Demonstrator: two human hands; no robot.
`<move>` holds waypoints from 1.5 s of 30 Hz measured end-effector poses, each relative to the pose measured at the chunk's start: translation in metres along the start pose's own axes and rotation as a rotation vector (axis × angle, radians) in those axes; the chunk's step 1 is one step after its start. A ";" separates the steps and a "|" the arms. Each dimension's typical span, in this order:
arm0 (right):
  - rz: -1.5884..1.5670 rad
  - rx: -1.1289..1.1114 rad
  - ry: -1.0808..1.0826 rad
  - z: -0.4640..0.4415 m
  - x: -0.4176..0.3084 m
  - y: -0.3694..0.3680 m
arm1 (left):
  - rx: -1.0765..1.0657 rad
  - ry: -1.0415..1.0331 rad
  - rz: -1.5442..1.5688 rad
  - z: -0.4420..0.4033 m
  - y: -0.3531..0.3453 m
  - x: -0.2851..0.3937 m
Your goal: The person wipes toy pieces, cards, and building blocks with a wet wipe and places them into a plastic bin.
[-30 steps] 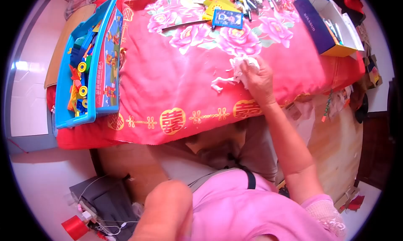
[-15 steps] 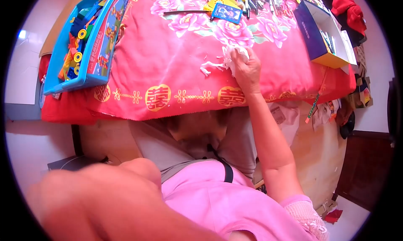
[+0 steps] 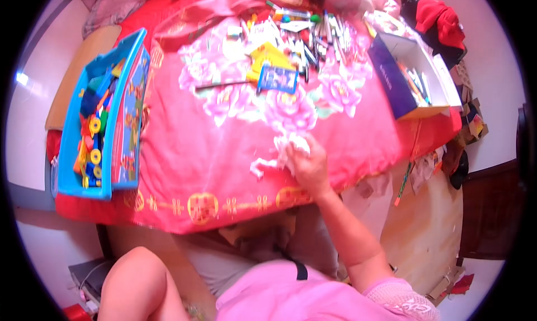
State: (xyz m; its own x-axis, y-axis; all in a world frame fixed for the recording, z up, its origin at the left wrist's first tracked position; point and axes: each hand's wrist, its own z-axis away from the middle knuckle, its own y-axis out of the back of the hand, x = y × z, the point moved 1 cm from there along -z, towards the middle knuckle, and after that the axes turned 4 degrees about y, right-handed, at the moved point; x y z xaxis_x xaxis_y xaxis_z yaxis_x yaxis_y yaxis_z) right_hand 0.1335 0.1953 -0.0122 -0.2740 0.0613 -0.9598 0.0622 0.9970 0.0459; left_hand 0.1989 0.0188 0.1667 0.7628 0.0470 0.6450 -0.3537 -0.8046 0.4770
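My right hand (image 3: 309, 165) is closed around a crumpled white cloth (image 3: 284, 154) near the front edge of the red flowered bedspread (image 3: 184, 175). Loose, twisted strips of the cloth trail out to the left over the red fabric. Beyond that hand lie a blue-framed card (image 3: 278, 79) and a yellow piece (image 3: 267, 57), with a thin dark stick (image 3: 222, 86) beside them. Only the bent elbow of my left arm (image 3: 137, 284) shows at the lower left; my left hand is out of the picture.
A blue bin (image 3: 84, 191) of colourful toy blocks stands on the left. Several pens and markers (image 3: 307, 41) lie heaped at the back. To the right, a dark blue box (image 3: 386, 75) holds more pens. A striped pencil-like stick (image 3: 403, 184) hangs by the bed's right edge.
The view has tilted up, showing more of the bed's far side. My left arm, blurred close to the camera before, now shows as a bent elbow. My right hand still grips the cloth.
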 end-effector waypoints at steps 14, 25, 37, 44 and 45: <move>0.238 -0.485 0.277 -0.111 0.009 -0.070 | 0.740 0.345 0.168 -0.028 0.073 -0.126; 0.124 -0.394 0.106 -0.128 0.029 -0.061 | 0.289 0.720 -0.758 0.025 0.045 -0.273; -0.712 -0.048 -0.292 -0.143 0.025 -0.042 | 0.431 0.989 0.771 0.008 0.006 -0.246; -0.351 -0.565 -0.096 -0.124 0.009 -0.058 | 0.663 0.965 0.293 0.020 0.022 -0.256; -0.103 -0.679 0.183 -0.120 0.018 -0.064 | 0.648 0.981 0.196 0.021 0.022 -0.258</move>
State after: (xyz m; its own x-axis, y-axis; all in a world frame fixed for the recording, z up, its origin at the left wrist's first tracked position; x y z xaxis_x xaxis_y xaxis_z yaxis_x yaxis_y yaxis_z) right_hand 0.0098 0.1385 0.0006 -0.4064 -0.0873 -0.9095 -0.5682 0.8037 0.1767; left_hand 0.0054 -0.0237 -0.0016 -0.1126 0.0959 0.9890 0.1365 -0.9844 0.1110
